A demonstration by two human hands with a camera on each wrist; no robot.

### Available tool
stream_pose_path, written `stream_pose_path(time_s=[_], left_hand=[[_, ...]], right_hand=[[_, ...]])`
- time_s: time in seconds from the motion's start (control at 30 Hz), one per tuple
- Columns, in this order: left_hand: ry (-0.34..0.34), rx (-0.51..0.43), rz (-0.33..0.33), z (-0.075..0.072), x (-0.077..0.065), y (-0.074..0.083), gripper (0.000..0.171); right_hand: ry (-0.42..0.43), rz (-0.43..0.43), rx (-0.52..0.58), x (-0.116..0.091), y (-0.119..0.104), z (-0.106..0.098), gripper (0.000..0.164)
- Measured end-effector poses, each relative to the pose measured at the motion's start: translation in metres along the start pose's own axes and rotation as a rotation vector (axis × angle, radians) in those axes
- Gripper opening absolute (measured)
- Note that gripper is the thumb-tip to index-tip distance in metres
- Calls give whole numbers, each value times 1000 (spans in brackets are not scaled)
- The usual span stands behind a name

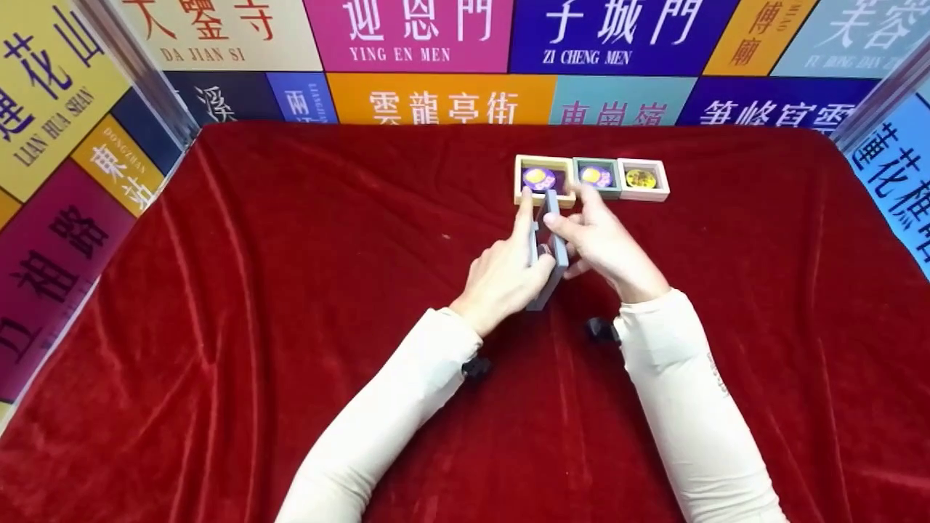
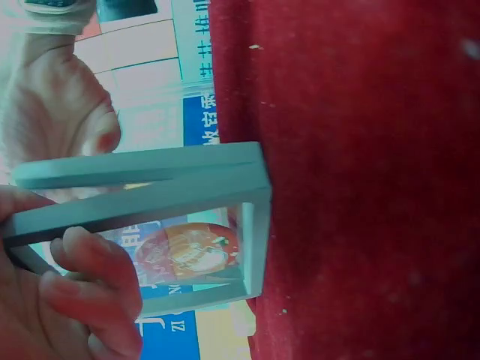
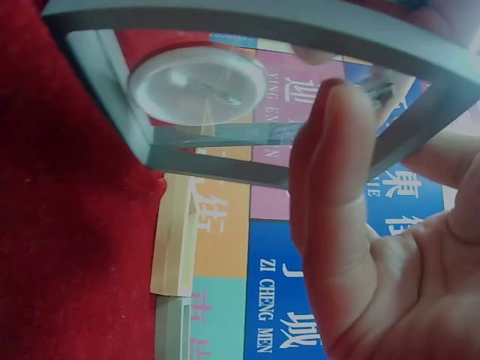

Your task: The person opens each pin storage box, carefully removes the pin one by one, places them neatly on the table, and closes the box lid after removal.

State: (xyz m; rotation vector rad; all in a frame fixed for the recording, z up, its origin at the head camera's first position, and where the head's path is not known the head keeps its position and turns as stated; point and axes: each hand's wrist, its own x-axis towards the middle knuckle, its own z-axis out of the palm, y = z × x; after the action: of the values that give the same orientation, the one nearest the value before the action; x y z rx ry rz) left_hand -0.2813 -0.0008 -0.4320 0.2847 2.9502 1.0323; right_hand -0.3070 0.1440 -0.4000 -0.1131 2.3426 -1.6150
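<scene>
Fingers of left hand [image 1: 501, 272] and right hand [image 1: 610, 247], some hidden: pinching one grey frame [image 1: 559, 243], upright, its halves parted, just near of yellow box [image 1: 545, 159]. Reddish disc [image 2: 195, 251] inside, print illegible. Far right of centre, touching: yellow box, green box [image 1: 610, 195], white box [image 1: 643, 196], each containing one round disc.

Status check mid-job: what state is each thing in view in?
Gray frame: held, halves parted at one end
Round badge: inside gray frame
Red cloth: spread out, wrinkled
Yellow frame: on red cloth, purple badge inside
Green frame: on red cloth, second purple badge inside
White frame: on red cloth, yellow badge inside
Left hand: grips gray frame
Right hand: touches gray frame
</scene>
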Motion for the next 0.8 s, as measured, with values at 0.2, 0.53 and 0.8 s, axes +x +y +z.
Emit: stream_pose_path(time_s=[0.2, 0.53, 0.8], left_hand=[[-5, 76, 54, -2, 0, -3, 66], [11, 144, 53, -7, 1, 2, 69], [11, 234, 61, -11, -1, 5, 72]], right_hand=[[11, -90, -112, 0, 1, -4, 55], [116, -145, -295, 0, 1, -16, 51], [130, -146, -322, 1, 0, -20, 52]])
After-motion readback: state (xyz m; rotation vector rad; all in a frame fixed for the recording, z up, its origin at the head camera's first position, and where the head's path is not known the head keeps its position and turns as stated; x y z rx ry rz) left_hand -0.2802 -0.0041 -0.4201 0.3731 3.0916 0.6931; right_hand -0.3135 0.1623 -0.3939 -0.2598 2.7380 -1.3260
